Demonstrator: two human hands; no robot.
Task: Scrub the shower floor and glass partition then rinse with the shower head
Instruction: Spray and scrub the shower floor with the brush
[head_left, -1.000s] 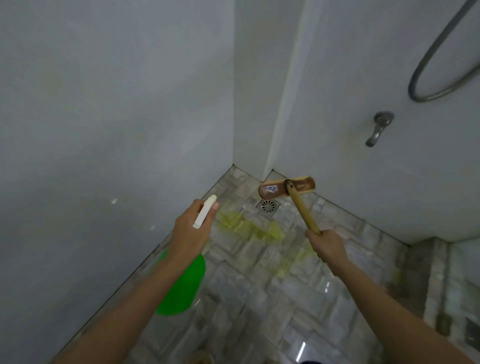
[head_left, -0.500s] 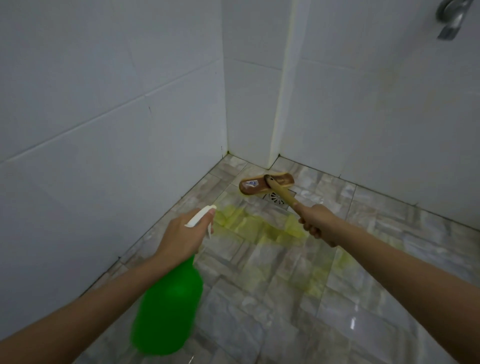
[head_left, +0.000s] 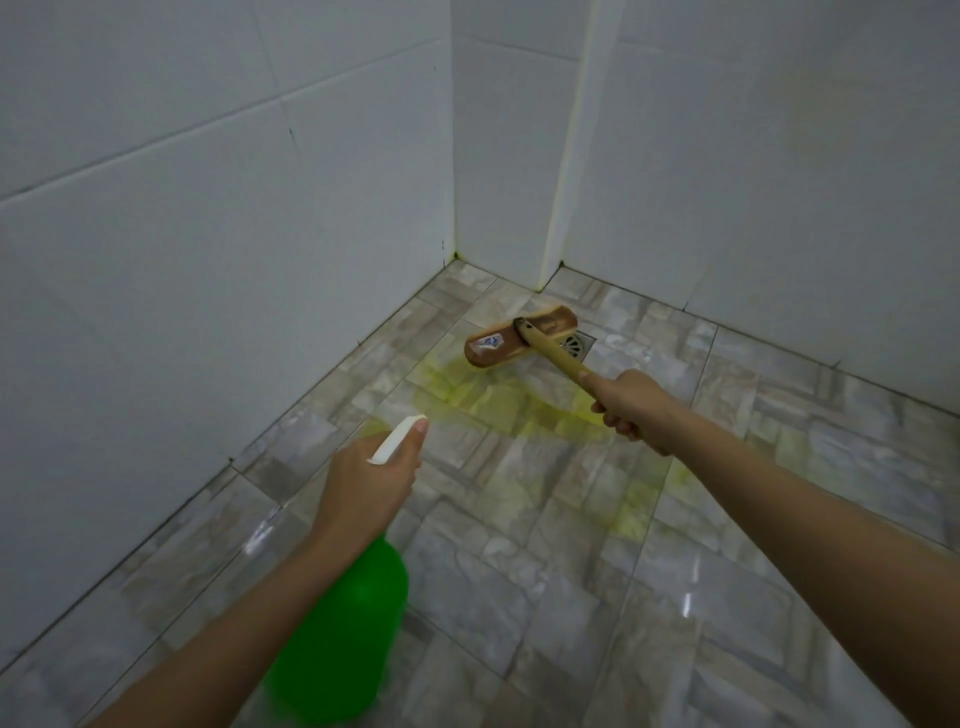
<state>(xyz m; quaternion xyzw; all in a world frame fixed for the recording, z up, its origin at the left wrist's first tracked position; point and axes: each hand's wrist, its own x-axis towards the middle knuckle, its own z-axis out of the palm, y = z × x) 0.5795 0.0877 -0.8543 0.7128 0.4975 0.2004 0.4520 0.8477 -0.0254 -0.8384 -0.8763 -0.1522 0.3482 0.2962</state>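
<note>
Right hand (head_left: 635, 406) grips the brush (head_left: 521, 338) handle; brush head on the floor (head_left: 545, 519) beside the drain (head_left: 576, 344), at yellow-green cleaner streaks (head_left: 498, 402). Left hand (head_left: 366, 486) wraps green spray bottle (head_left: 340, 639) neck, finger along nozzle.

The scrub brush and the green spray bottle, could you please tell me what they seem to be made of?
Scrub brush: apparently wood, a matte brown block and tan handle. Green spray bottle: likely plastic, uniformly bright green and smooth, with a white trigger head.
</note>
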